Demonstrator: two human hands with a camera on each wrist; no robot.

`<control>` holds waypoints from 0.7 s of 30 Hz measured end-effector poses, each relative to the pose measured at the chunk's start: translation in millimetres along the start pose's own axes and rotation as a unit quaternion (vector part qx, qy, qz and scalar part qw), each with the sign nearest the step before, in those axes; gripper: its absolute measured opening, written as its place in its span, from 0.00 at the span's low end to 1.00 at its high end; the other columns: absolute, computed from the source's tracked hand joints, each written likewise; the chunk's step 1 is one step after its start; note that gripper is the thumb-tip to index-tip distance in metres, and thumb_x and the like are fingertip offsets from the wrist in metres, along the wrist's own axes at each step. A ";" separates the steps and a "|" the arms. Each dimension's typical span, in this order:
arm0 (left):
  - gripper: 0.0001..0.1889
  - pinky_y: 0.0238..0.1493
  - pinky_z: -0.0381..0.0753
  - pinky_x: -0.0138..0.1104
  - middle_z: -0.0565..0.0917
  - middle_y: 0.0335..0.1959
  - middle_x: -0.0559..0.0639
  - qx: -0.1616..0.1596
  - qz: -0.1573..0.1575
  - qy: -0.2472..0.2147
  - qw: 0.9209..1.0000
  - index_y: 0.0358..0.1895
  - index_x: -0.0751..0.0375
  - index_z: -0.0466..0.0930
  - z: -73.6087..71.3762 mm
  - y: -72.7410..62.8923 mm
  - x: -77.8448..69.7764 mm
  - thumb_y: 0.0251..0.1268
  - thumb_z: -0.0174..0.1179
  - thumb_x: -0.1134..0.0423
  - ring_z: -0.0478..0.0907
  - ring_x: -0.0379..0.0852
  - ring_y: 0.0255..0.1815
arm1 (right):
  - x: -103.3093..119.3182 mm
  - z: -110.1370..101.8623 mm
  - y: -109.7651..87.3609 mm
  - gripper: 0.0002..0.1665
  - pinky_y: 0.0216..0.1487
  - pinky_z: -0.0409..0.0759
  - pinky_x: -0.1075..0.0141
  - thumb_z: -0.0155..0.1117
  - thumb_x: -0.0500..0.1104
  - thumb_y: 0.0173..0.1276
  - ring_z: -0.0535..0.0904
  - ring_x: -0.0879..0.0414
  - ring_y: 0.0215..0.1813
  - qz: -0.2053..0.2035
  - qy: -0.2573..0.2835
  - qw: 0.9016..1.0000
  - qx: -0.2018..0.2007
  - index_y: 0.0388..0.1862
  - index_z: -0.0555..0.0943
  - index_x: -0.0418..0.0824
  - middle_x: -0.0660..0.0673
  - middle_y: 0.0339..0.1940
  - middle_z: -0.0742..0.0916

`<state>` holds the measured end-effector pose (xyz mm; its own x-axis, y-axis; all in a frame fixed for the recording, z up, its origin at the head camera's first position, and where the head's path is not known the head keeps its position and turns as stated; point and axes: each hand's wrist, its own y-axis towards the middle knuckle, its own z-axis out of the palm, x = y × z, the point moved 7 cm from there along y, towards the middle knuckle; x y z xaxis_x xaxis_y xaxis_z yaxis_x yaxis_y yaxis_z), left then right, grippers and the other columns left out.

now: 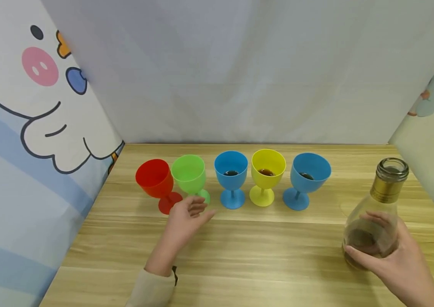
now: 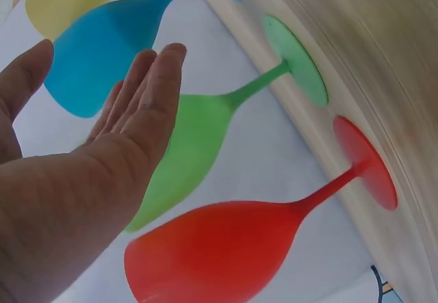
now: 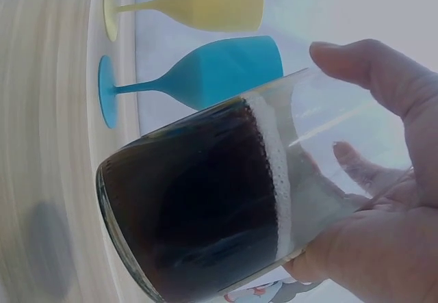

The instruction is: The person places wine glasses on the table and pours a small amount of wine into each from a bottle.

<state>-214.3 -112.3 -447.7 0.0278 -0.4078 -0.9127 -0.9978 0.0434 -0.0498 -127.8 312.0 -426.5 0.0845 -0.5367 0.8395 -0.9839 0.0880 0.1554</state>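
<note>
Red cup (image 1: pixel 158 185): It stands first on the left of the counter (image 1: pixel 262 256), and I see no drink in it.
Green cup (image 1: pixel 189 175): It stands just beside the red one, and I see no drink here too.
Left hand (image 1: pixel 188 215): It is near the green cup with fingers loose and thumb apart, and it holds nothing. I cannot tell if it touches the cup.
Middle blue cup (image 1: pixel 232 183): A little dark drink sits inside.
Yellow cup (image 1: pixel 264 182): It has some dark drink too.
Right blue cup (image 1: pixel 307 185): It ends the row, also with dark drink.
Bottle (image 1: pixel 372 209): It is right of all the cups, looks a bit tipped and off the counter, with dark drink (image 3: pixel 198 187) and foam (image 3: pixel 270 173) inside.
Right hand (image 1: pixel 404 260): My fingers and thumb wrap round the glass.
Pouring: I think I am partway, between cups. The next move seems to want the bottle brought to the green cup and tipped slowly.
Gold band (image 1: pixel 385 192): I can read no words or brand on it.
</note>
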 end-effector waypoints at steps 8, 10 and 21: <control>0.25 0.54 0.82 0.48 0.84 0.50 0.63 -0.004 -0.030 0.039 0.999 0.58 0.74 0.78 -9.8 -2.2 9.7 0.64 0.72 0.62 0.83 0.60 0.51 | -0.5 1.5 0.4 0.50 0.38 0.84 0.69 0.83 0.33 0.53 0.85 0.60 0.41 -0.003 0.010 1.000 0.007 0.71 0.66 0.47 0.53 0.63 0.75; 0.27 0.55 0.81 0.49 0.84 0.52 0.64 -0.009 -0.039 0.044 0.998 0.60 0.75 0.76 -12.7 -2.5 11.9 0.64 0.72 0.61 0.82 0.62 0.54 | -0.5 2.9 0.3 0.49 0.38 0.84 0.69 0.83 0.33 0.54 0.85 0.60 0.42 -0.004 0.016 1.000 0.010 0.71 0.66 0.46 0.52 0.63 0.74; 0.37 0.62 0.74 0.53 0.72 0.68 0.69 -0.011 -0.047 0.064 0.997 0.71 0.74 0.65 -20.7 6.5 15.3 0.63 0.72 0.62 0.71 0.66 0.67 | -2.4 4.6 0.1 0.50 0.40 0.84 0.69 0.83 0.32 0.54 0.82 0.65 0.47 -0.006 0.018 1.000 0.004 0.71 0.66 0.46 0.51 0.64 0.74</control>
<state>-221.6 -137.2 -453.6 0.1142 -0.5224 -0.8450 -0.9923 -0.0197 -0.1219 -128.8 309.4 -431.0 0.1011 -0.5072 0.8559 -0.9842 0.0747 0.1605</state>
